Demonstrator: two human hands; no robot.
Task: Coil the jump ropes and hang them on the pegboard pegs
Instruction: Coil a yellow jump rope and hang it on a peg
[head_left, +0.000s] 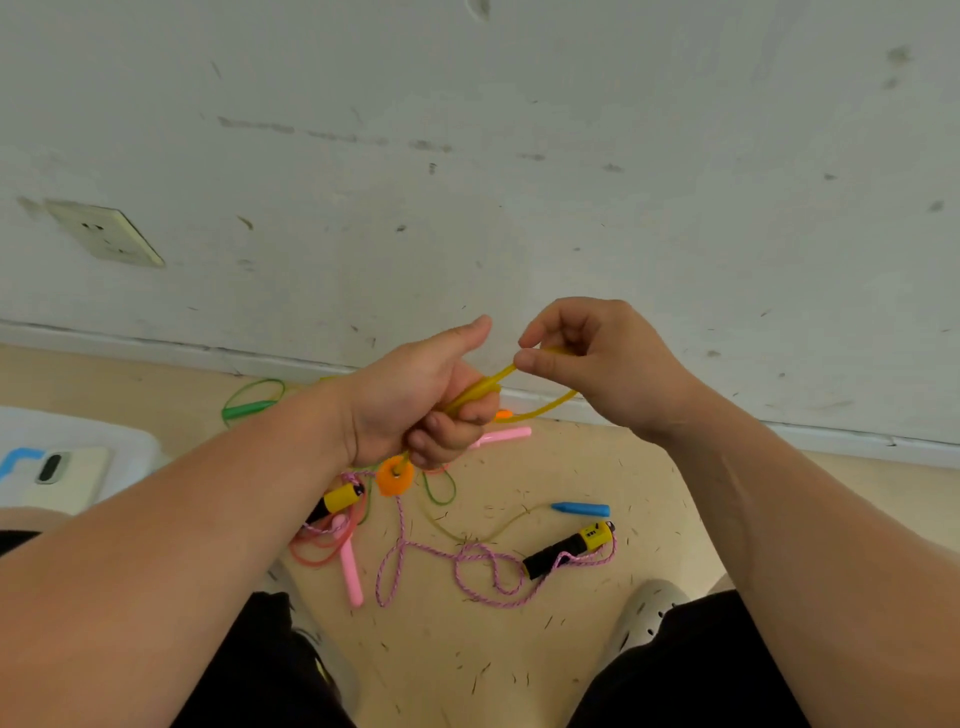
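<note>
A white painted wall (467, 156), scuffed and streaked with grey marks, fills the upper half of the view. A cream wall socket plate (104, 234) is set into it at the left. Below a pale skirting strip lies the beige floor (519, 649), strewn with short dark fibres. The person's legs in black trousers (691, 670) frame its near edge, with a white perforated shoe (649, 608) beside the right leg. At the floor's left edge sits a white plastic box (104, 431) carrying a pale flat device (57, 467) with a blue mark. No writing on it can be read.

Both hands are held above the floor's middle. The left hand (415, 405) has its fingers curled round gathered strands of a translucent yellow plastic jump rope (483, 387), thumb stuck straight out. The rope's round orange handle end (396, 477) pokes out below the fist. The right hand (587, 358) pinches the same rope between thumb and forefinger, and a slack loop hangs between the two hands.

On the floor beneath lies a pink-and-purple braided rope (467, 566) in loose tangles, joined to two black-and-yellow handles (569, 545). The markings on the nearer handle's yellow counter are too small to read. A green rope with a green handle (249, 410) lies by the skirting. Two pink handles (350, 571) and a blue handle (581, 508) lie scattered among the ropes.
</note>
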